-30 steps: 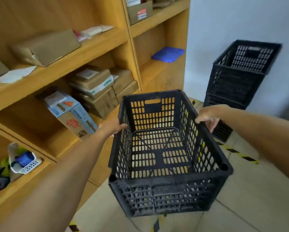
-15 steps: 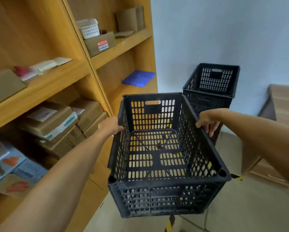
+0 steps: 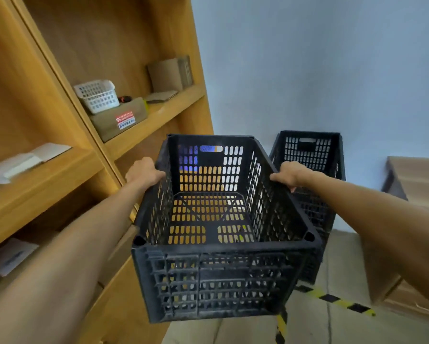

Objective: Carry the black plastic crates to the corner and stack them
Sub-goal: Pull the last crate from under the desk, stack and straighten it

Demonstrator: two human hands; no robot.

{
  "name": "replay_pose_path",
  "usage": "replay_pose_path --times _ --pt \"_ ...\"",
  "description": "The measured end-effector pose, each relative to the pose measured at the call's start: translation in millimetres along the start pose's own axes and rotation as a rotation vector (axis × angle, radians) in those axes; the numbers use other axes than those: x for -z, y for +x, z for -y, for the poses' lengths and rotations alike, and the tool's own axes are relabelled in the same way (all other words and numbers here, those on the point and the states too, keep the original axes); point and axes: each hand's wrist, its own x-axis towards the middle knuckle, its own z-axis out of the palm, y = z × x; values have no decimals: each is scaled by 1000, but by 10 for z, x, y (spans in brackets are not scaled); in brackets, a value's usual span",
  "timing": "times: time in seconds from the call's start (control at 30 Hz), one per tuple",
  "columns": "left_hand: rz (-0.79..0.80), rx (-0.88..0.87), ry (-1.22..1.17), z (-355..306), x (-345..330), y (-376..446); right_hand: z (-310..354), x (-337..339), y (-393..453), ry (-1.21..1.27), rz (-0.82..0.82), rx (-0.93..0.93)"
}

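Head view | black slatted plastic crate at frame centre, carried level | left hand and right hand clamped on opposite long rims, likely for balance | stacked black crates right of centre, against pale wall, just behind.

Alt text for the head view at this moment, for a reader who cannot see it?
Two bare arms hold an empty black crate in the air, the left hand and right hand gripping its side rims. Ahead, a stack of black crates stands in the corner by a blue wall; wooden shelves run along the left.
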Motion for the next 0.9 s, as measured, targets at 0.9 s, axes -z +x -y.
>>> replay_pose_path --times 0.9 --pt "-85 -578 -99 -3731 -454 3018 -1400 2500 2052 -85 -497 -298"
